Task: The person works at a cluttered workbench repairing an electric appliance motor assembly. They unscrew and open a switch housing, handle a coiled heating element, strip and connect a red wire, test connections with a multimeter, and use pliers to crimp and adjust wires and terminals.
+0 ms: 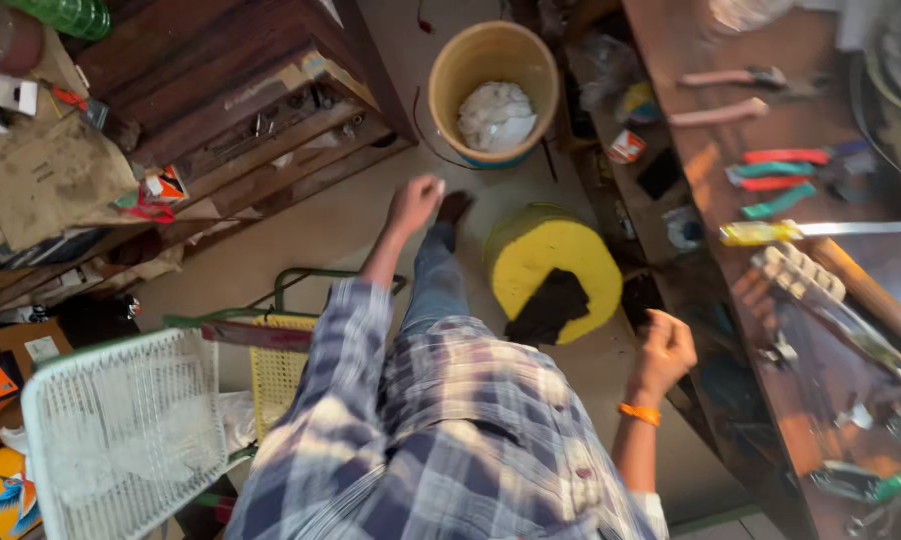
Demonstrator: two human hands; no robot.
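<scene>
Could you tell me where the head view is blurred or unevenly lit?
In the head view, the plaid shirt and both arms are smeared by motion blur, the left hand softest; warm orange light falls on the workbench at the right, leaving its tools hazy; the yellow stool and the bucket read fairly sharp; the right hand is slightly soft.

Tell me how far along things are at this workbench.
Done: nothing finished shows. The pliers and other tools lie spread on the workbench, and the yellow stool stands free with a dark cloth on it. In hand: nothing. The left hand and right hand are curled, apart from every tool, with the right nearer the bench. Left: seemingly all the handling.
</scene>
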